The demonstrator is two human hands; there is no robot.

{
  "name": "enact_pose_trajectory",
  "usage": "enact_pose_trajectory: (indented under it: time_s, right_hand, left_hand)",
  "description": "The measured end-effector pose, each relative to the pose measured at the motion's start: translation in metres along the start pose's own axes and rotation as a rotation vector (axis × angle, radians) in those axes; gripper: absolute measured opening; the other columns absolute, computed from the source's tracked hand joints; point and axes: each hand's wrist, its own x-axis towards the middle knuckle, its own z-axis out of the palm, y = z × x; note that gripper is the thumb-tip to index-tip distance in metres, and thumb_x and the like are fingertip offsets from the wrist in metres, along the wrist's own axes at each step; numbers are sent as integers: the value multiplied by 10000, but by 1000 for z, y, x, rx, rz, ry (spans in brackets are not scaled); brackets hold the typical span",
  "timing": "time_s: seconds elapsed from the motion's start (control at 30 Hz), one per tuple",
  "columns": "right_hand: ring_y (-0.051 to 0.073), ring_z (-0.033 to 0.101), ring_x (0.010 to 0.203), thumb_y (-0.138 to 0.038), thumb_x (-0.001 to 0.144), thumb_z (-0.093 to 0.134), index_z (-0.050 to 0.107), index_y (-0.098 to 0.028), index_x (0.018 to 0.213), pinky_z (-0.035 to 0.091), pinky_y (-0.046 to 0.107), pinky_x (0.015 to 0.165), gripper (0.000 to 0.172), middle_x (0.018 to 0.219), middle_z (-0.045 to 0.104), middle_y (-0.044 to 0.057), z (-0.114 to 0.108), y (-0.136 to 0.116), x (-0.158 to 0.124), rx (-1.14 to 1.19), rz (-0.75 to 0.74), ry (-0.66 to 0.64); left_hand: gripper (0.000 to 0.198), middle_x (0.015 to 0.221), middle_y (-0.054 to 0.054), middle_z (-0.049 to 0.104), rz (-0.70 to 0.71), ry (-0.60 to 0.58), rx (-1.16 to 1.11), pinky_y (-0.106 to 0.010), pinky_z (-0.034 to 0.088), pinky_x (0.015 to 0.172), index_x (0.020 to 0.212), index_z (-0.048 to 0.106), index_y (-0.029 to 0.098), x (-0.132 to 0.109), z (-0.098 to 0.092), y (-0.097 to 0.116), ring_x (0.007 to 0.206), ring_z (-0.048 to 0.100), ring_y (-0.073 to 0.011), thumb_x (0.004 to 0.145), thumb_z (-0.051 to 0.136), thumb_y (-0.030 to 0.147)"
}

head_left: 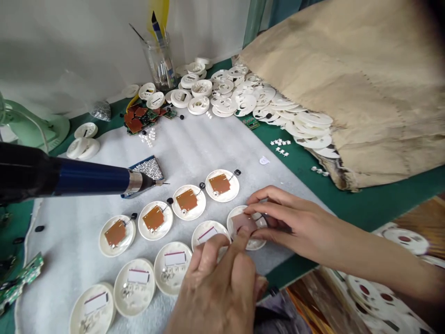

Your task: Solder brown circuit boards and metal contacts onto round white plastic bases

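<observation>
My left hand comes from the bottom centre, its index finger pressing on an orange-brown circuit board inside a round white case. The other fingers are curled, and what they may hold is hidden. On the right, my right hand has its fingers around the rim of that same case, with a thin wire beside the fingertips. Four white cases with brown boards, such as one, form a row behind. Cases with small displays, such as one, make a nearer row, partly covered by my left hand.
A dark blue electric screwdriver reaches in from the left above a tray of screws. White rings are heaped at the back right beside a beige cloth. A tool jar stands at the back.
</observation>
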Motion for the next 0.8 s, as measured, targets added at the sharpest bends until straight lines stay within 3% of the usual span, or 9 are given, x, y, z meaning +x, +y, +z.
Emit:
enact_pose_trajectory:
  time_s: [0.1,0.23,0.37,0.5,0.57,0.7,0.73,0.8]
  right_hand:
    - [14,606,952,-439,992,481,594,-252,1212,476,132,821,311,1176,550,20,1,0,0,-52,-55,14]
    - [31,619,898,-473,1016,401,604,-252,1182,472,175,777,343,1164,549,15,1,-3,0,-114,-10,-46]
    - [35,612,839,-507,1024,340,644,-224,1099,472,199,767,422,1151,557,21,3,-8,2,-129,0,-81]
    - [37,596,841,-433,1036,341,634,-220,1111,470,206,738,370,1128,559,22,1,-12,4,-178,-4,-67]
    - [91,593,984,-437,1020,389,633,-262,1126,491,252,844,319,1169,555,19,-4,-15,0,-266,-71,22]
    - [112,503,1258,-424,971,503,515,-297,1238,483,252,1040,295,1308,507,14,-6,-34,-22,-168,-82,308]
    - [87,528,1231,-427,957,522,471,-283,1252,504,200,1006,332,1281,527,18,-3,-40,-29,-79,-53,300]
    - [40,614,1054,-404,947,532,443,-272,1226,537,119,852,321,1153,594,-7,8,-53,-39,51,3,115]
  left_hand:
    - [180,1282,-44,689,17,-42,60,-388,537,888,1032,597,193,3,11,-4,1104,581,-258,998,437,118]
    - [210,1353,-31,650,39,-88,67,-380,523,838,1090,603,182,3,8,-6,1049,567,-254,989,432,112]
    - [227,1367,-39,639,6,-36,104,-405,503,851,1069,605,163,4,8,-1,1017,573,-255,960,425,77]
    - [205,1156,-79,727,-32,-6,122,-407,515,766,1091,594,149,12,10,6,903,600,-256,955,448,104]
    - [209,1064,-90,740,-42,16,119,-422,529,750,1110,585,145,17,8,9,870,608,-261,957,447,106]
    - [171,1049,-82,726,-122,79,-172,-385,559,788,1034,579,185,18,-3,11,914,630,-232,994,423,126]
    - [169,979,-64,728,-158,90,-296,-343,563,767,978,570,199,14,-6,12,869,644,-203,1010,413,144]
    - [199,776,-19,702,-269,75,-497,-258,549,655,906,544,216,3,-9,15,700,652,-150,1036,395,194]
